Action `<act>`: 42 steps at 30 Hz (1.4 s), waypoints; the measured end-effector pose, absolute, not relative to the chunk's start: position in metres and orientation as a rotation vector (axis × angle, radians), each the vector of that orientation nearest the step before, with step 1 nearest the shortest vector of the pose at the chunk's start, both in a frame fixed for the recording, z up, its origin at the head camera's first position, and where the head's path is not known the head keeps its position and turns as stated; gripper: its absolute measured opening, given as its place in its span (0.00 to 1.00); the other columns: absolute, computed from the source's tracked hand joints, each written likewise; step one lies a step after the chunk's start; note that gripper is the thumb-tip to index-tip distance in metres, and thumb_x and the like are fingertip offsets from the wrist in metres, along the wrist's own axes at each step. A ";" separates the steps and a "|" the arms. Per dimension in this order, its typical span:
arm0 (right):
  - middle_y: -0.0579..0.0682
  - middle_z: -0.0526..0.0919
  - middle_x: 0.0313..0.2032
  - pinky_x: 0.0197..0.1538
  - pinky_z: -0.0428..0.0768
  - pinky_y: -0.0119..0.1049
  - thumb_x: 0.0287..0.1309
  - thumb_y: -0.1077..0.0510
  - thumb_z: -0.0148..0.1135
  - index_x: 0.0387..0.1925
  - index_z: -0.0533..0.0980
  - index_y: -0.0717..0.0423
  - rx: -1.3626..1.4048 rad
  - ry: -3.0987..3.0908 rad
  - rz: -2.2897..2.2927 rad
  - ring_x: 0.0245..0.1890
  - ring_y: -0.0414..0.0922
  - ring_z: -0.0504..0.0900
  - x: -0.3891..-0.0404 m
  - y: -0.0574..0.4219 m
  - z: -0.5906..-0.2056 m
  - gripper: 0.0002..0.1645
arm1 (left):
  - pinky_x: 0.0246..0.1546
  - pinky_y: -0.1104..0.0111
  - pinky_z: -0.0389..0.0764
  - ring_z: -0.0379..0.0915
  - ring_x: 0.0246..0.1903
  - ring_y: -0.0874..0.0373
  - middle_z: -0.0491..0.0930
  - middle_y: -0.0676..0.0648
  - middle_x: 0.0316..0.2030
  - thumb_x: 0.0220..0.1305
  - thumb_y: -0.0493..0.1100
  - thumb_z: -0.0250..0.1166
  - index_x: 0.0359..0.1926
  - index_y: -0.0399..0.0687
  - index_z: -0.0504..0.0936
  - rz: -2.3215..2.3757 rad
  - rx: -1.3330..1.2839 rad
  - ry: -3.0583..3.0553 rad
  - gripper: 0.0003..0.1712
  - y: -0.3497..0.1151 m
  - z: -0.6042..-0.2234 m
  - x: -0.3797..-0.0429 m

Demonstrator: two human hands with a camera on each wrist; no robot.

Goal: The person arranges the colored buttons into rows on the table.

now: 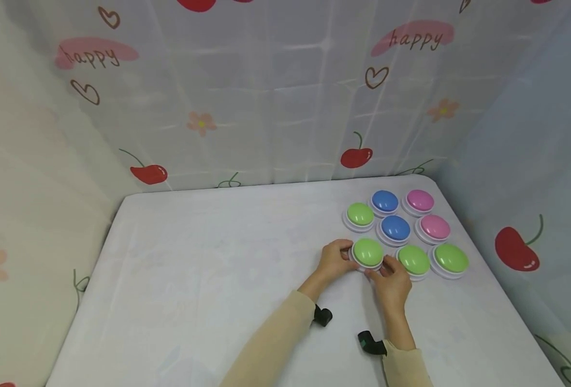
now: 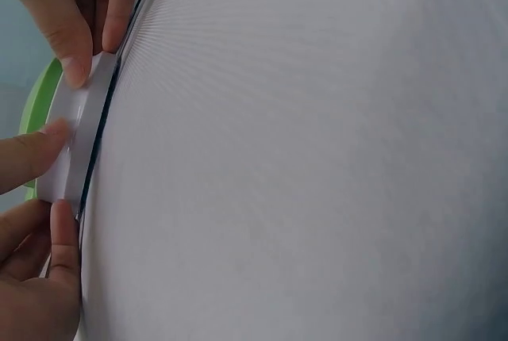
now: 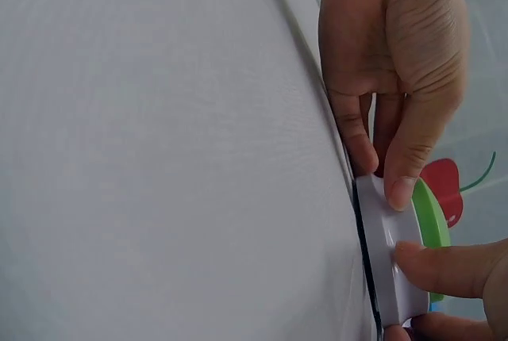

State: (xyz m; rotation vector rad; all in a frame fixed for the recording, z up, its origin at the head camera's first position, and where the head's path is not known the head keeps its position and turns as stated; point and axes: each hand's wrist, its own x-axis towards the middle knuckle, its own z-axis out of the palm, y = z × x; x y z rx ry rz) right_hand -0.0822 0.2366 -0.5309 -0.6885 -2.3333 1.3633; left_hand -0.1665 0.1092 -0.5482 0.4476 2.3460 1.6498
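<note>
A round push button (image 1: 368, 252) with a green dome and white base sits between both hands. From its left, the left hand (image 1: 333, 262) grips the base, thumb on the near side. The right hand (image 1: 392, 284) holds the opposite side, its thumb also on the near rim. In the left wrist view, the left hand (image 2: 38, 301) is at the bottom and the right hand at the top, both on the white base (image 2: 67, 139). The right wrist view shows the right hand (image 3: 472, 273) low, with its thumb against the base. Another green button (image 1: 413, 259) stands just right of the right hand.
Behind are a green button (image 1: 360, 214), two blue buttons (image 1: 395, 228) and two pink buttons (image 1: 435, 227). One more green button (image 1: 452, 258) stands near the right edge of the white table (image 1: 193, 269). Printed curtains (image 1: 275, 97) hang around the table.
</note>
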 end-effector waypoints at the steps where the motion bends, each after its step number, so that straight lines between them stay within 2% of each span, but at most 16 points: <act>1: 0.70 0.76 0.55 0.45 0.78 0.18 0.43 0.72 0.73 0.54 0.75 0.73 -0.692 -2.336 1.364 0.50 0.64 0.82 -0.082 0.236 -0.531 0.32 | 0.38 0.83 0.78 0.79 0.36 0.65 0.83 0.40 0.49 0.43 0.32 0.78 0.54 0.36 0.80 1.644 0.444 2.353 0.33 0.109 -0.549 -0.166; 3: 0.70 0.77 0.55 0.43 0.77 0.16 0.42 0.72 0.73 0.54 0.75 0.72 -0.688 -2.334 1.369 0.50 0.64 0.82 -0.081 0.236 -0.530 0.33 | 0.37 0.83 0.78 0.77 0.36 0.67 0.83 0.42 0.48 0.41 0.33 0.79 0.54 0.37 0.80 1.632 0.435 2.373 0.34 0.109 -0.549 -0.166; 6: 0.70 0.77 0.55 0.40 0.74 0.10 0.42 0.70 0.75 0.54 0.75 0.72 -0.671 -2.329 1.375 0.49 0.64 0.82 -0.081 0.237 -0.529 0.34 | 0.40 0.81 0.77 0.78 0.40 0.63 0.83 0.43 0.47 0.40 0.36 0.80 0.53 0.39 0.81 1.621 0.434 2.410 0.34 0.107 -0.545 -0.164; 10: 0.70 0.77 0.56 0.40 0.74 0.10 0.43 0.69 0.75 0.56 0.74 0.72 -0.634 -2.320 1.414 0.51 0.64 0.81 -0.082 0.237 -0.526 0.35 | 0.51 0.77 0.78 0.79 0.49 0.55 0.82 0.42 0.50 0.40 0.37 0.81 0.52 0.38 0.80 1.679 0.466 2.404 0.34 0.102 -0.539 -0.162; 13: 0.69 0.77 0.56 0.42 0.76 0.14 0.44 0.69 0.75 0.56 0.73 0.71 -0.613 -2.318 1.441 0.52 0.64 0.81 -0.081 0.235 -0.523 0.35 | 0.53 0.75 0.79 0.79 0.51 0.53 0.80 0.41 0.52 0.41 0.35 0.80 0.52 0.36 0.79 1.769 0.495 2.349 0.34 0.097 -0.537 -0.161; 24: 0.68 0.78 0.55 0.44 0.78 0.15 0.44 0.72 0.74 0.56 0.74 0.72 -0.491 -2.275 1.560 0.54 0.59 0.80 -0.083 0.226 -0.510 0.34 | 0.53 0.71 0.80 0.76 0.54 0.53 0.78 0.42 0.53 0.42 0.37 0.80 0.54 0.33 0.78 1.839 0.625 2.399 0.36 0.079 -0.524 -0.160; 33: 0.66 0.78 0.55 0.51 0.80 0.28 0.43 0.72 0.74 0.56 0.74 0.71 -0.329 -2.295 1.614 0.56 0.56 0.78 -0.089 0.218 -0.503 0.34 | 0.55 0.74 0.77 0.73 0.56 0.54 0.74 0.44 0.55 0.43 0.41 0.81 0.60 0.34 0.76 1.736 0.654 2.478 0.41 0.055 -0.513 -0.161; 42: 0.64 0.78 0.55 0.54 0.78 0.25 0.42 0.72 0.74 0.56 0.75 0.69 -0.150 -2.328 1.644 0.58 0.55 0.76 -0.096 0.205 -0.498 0.35 | 0.57 0.68 0.77 0.71 0.60 0.53 0.73 0.43 0.61 0.43 0.43 0.81 0.64 0.36 0.72 1.645 0.635 2.518 0.46 0.031 -0.510 -0.164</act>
